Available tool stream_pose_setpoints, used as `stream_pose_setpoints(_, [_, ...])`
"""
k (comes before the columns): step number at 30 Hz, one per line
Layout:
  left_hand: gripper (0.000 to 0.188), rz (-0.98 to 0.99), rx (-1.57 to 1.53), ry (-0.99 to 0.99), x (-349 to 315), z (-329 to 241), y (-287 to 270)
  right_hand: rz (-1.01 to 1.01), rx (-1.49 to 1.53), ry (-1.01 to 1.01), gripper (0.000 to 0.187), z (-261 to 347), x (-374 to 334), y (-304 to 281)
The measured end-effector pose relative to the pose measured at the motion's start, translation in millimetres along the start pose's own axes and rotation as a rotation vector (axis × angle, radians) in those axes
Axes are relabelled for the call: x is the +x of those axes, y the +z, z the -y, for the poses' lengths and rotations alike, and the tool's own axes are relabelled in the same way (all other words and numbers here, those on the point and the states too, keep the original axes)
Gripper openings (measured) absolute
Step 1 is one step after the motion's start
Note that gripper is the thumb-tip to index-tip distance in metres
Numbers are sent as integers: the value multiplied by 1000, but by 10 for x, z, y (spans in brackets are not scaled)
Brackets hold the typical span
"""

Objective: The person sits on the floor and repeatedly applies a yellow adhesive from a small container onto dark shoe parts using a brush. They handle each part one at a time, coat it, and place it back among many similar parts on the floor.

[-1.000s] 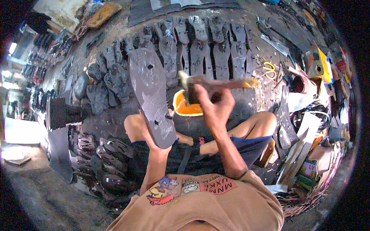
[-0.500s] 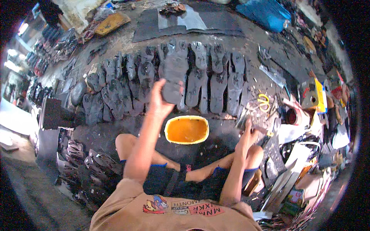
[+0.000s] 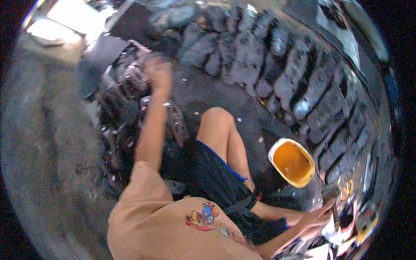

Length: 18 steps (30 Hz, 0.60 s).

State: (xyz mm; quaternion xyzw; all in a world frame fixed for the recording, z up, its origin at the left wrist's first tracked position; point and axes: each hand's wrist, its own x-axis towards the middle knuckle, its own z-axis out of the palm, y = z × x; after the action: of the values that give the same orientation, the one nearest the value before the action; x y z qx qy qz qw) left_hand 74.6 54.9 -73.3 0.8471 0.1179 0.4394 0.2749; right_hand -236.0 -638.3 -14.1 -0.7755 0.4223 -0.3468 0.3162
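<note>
The person's left hand (image 3: 157, 73) reaches into the heap of dark sandal straps (image 3: 132, 77); it's blurred, so I can't tell its grip. Nor can I for the right hand (image 3: 315, 218), near the scissors (image 3: 346, 190). A tub of orange liquid (image 3: 294, 162) sits beside rows of dark soles (image 3: 249, 60).

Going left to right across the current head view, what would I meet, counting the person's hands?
Dark grey sheet → left hand, blurred → bare left knee → pale-rimmed tub with orange contents → right hand → yellow-handled scissors.
</note>
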Motion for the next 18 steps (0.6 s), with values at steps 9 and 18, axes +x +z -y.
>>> stream_pose_setpoints(9, [34,646,926,-424,307,2798,-30,497,-264,-169,24,928,-332,352])
stream_pose_setpoints(18, [44,423,581,-369,487,2431,-1130,121,39,-92,23,760,-175,184])
